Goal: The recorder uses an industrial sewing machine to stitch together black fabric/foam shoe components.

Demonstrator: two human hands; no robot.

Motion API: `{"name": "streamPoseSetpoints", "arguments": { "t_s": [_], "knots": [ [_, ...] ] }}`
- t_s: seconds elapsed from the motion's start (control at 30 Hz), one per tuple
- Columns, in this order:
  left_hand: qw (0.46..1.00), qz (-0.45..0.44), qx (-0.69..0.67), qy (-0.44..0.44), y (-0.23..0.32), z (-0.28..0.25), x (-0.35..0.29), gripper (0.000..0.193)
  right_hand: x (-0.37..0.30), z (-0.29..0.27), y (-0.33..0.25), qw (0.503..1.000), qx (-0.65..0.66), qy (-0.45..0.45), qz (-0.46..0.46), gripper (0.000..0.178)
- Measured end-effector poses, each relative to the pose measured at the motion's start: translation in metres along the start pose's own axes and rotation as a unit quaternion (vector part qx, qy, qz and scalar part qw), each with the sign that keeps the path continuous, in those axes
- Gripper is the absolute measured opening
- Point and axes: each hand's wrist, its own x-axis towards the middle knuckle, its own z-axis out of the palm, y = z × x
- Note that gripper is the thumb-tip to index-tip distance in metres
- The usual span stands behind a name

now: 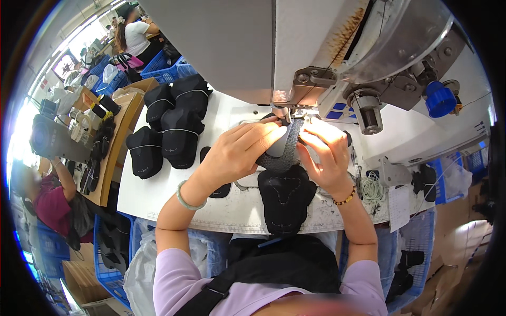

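Both hands are at the needle area of a white sewing machine (300,94). My left hand (245,150) presses its closed fingers onto a dark grey and black mesh fabric piece (284,158), close to the presser foot (282,111). On the other side, my right hand (328,152) has its fingers bent around the same piece's right edge, partly hiding it. Below the hands, a stack of black shaped fabric pieces (286,203) with light stitch marks lies at the table's front edge. Another black piece (220,190) lies partly under my left wrist.
Tied bundles of black pieces (179,134) stand on the white table (137,197) to the left. A coil of pale cord (372,189) is at the right. Blue baskets (421,263) flank me below the table. Another person in a dark red top (52,205) works at the left.
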Motion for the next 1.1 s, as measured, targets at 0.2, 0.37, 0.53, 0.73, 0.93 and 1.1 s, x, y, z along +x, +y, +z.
{"name": "streamPoseSetpoints", "arguments": {
  "t_s": [0.2, 0.37, 0.53, 0.73, 0.93, 1.1],
  "knots": [
    [0.999, -0.004, 0.049, 0.013, 0.014, 0.001, -0.001, 0.06, -0.001, 0.002, -0.003, 0.999, 0.023, 0.024, -0.034, 0.04],
    [0.99, -0.034, 0.136, 0.024, 0.035, 0.023, -0.001, 0.057, -0.012, 0.0, -0.004, 0.995, 0.085, 0.009, -0.047, 0.048],
    [0.99, -0.065, 0.121, 0.027, 0.041, 0.022, 0.0, 0.061, -0.002, -0.011, 0.0, 0.994, 0.088, 0.005, -0.065, 0.036],
    [0.991, -0.021, 0.113, 0.062, 0.028, 0.028, -0.006, 0.045, 0.002, -0.008, 0.006, 0.989, 0.107, -0.001, -0.098, 0.025],
    [0.992, -0.013, 0.098, 0.075, 0.021, 0.033, -0.01, 0.048, 0.003, -0.012, 0.006, 0.99, 0.097, -0.018, -0.102, 0.021],
    [0.993, -0.011, 0.073, 0.088, 0.013, 0.036, -0.008, 0.053, 0.007, -0.015, 0.007, 0.991, 0.075, -0.054, -0.095, 0.024]
  ]
}}
